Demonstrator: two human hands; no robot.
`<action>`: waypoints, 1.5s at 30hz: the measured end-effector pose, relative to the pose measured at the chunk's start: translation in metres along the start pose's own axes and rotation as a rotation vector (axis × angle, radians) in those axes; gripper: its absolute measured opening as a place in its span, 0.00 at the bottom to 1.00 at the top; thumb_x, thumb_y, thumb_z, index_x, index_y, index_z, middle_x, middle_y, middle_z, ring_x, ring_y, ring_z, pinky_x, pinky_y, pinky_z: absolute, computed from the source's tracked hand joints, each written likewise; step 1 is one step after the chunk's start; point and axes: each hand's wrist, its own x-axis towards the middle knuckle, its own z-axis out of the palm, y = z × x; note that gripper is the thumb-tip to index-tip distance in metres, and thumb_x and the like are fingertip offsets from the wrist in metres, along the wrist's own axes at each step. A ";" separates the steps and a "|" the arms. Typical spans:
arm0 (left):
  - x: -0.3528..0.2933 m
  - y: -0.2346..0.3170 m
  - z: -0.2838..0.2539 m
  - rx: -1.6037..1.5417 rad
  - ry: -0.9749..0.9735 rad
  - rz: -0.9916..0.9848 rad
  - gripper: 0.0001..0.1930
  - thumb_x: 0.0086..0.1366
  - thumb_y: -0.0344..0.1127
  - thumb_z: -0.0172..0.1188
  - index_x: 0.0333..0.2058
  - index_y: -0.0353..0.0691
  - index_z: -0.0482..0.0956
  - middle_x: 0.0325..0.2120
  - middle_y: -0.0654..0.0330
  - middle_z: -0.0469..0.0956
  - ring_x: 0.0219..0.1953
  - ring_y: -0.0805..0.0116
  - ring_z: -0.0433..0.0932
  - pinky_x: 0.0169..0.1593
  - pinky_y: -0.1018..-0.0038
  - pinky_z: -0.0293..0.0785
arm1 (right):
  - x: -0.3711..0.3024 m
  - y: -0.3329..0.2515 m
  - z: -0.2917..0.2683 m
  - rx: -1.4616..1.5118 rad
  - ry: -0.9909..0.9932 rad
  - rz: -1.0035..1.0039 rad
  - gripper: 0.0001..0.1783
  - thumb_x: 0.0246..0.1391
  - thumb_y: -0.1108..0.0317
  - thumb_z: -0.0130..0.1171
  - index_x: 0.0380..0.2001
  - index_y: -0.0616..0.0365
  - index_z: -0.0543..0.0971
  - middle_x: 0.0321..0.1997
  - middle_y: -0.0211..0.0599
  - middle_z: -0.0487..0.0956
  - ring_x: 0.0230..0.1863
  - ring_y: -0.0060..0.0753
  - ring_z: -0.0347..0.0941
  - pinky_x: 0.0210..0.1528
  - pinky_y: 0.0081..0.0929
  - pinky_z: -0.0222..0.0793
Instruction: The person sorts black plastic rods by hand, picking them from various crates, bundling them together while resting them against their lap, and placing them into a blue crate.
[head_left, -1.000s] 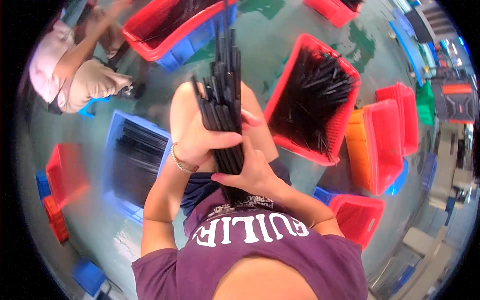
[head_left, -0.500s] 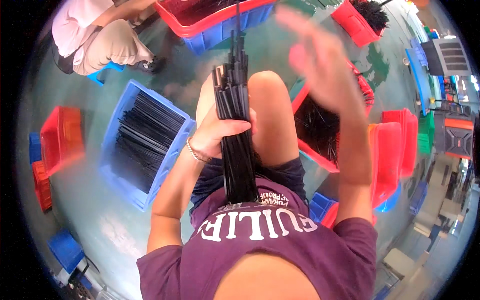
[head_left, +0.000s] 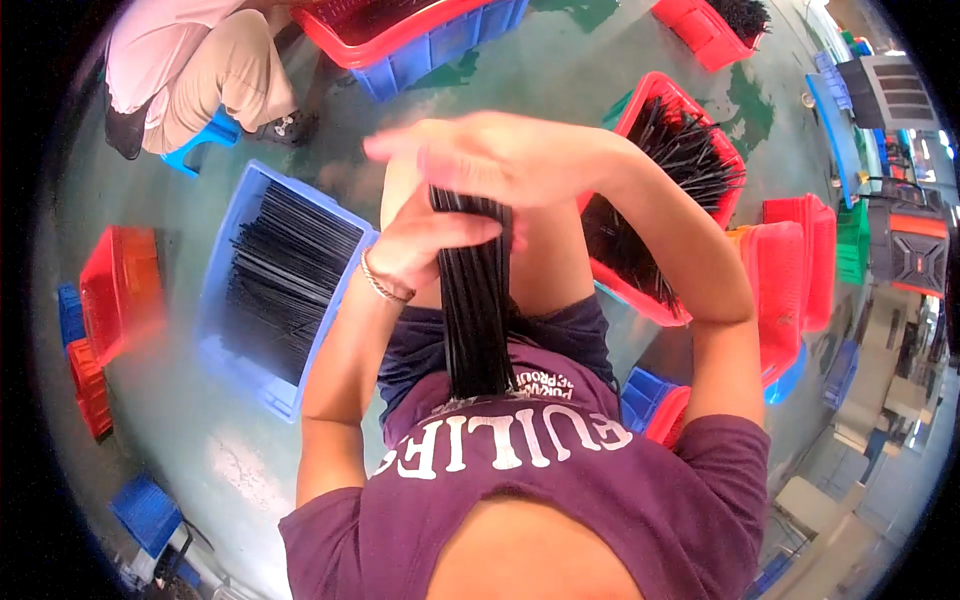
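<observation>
Upright between my knees stands a bundle of thin black rods (head_left: 476, 320), its lower end against my shirt. My left hand (head_left: 415, 245) is wrapped round its upper part, the thumb lying across the front. Over the top ends of the rods lies my right hand (head_left: 505, 160), fingers stretched out to the left and somewhat blurred. The rod tips are hidden beneath it. Left of my legs, a blue crate (head_left: 214, 290) holds many long black rods. To the right, a red basket (head_left: 655, 308) contains loose, tangled black pieces.
A large red-and-blue bin (head_left: 435, 55) stands ahead, with a red basket (head_left: 690, 38) of black pieces farther right. At upper left another person (head_left: 215, 85) sits on a blue stool (head_left: 208, 140). Red crates (head_left: 770, 290) stand at right, an orange-red crate (head_left: 122, 290) at far left.
My right hand has swung from the upper right down and left onto the top of the bundle. Rod ends that stuck up unevenly before no longer show above my hands.
</observation>
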 end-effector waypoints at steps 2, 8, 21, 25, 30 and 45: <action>0.004 0.004 0.001 0.045 0.052 0.051 0.25 0.44 0.19 0.58 0.43 0.38 0.62 0.28 0.50 0.75 0.28 0.55 0.78 0.36 0.64 0.77 | -0.001 0.002 -0.006 -0.024 0.337 -0.158 0.22 0.62 0.57 0.42 0.53 0.60 0.67 0.53 0.38 0.71 0.52 0.34 0.69 0.54 0.29 0.63; 0.009 0.015 -0.004 0.107 0.095 0.151 0.21 0.46 0.22 0.58 0.42 0.37 0.66 0.34 0.58 0.74 0.36 0.67 0.76 0.42 0.71 0.74 | -0.039 0.014 0.027 0.007 0.603 0.275 0.12 0.51 0.70 0.60 0.38 0.65 0.76 0.32 0.31 0.78 0.33 0.19 0.73 0.35 0.19 0.70; 0.008 0.015 -0.010 0.207 0.153 0.068 0.20 0.50 0.27 0.58 0.45 0.35 0.71 0.38 0.62 0.75 0.39 0.73 0.73 0.46 0.76 0.69 | -0.042 0.060 0.051 0.127 0.852 0.156 0.10 0.43 0.66 0.63 0.25 0.63 0.80 0.23 0.43 0.76 0.25 0.31 0.73 0.29 0.23 0.65; 0.006 0.012 -0.010 0.264 0.212 0.099 0.20 0.48 0.24 0.55 0.43 0.36 0.68 0.35 0.64 0.71 0.39 0.74 0.71 0.45 0.79 0.67 | -0.041 0.058 0.054 -0.280 0.778 0.112 0.11 0.46 0.65 0.62 0.27 0.63 0.80 0.22 0.37 0.77 0.27 0.25 0.72 0.31 0.20 0.64; 0.004 0.013 -0.013 0.249 0.214 0.083 0.20 0.48 0.25 0.56 0.43 0.36 0.69 0.34 0.65 0.70 0.38 0.75 0.70 0.44 0.79 0.67 | -0.043 0.053 0.059 0.425 0.684 0.356 0.07 0.52 0.67 0.60 0.29 0.61 0.78 0.28 0.23 0.73 0.27 0.14 0.66 0.28 0.13 0.61; 0.005 0.009 -0.012 0.190 0.304 0.024 0.20 0.48 0.23 0.56 0.43 0.37 0.70 0.34 0.65 0.71 0.37 0.76 0.71 0.43 0.79 0.68 | -0.049 0.044 0.076 -0.051 0.835 0.290 0.10 0.54 0.69 0.55 0.35 0.66 0.75 0.33 0.34 0.74 0.29 0.24 0.71 0.35 0.20 0.68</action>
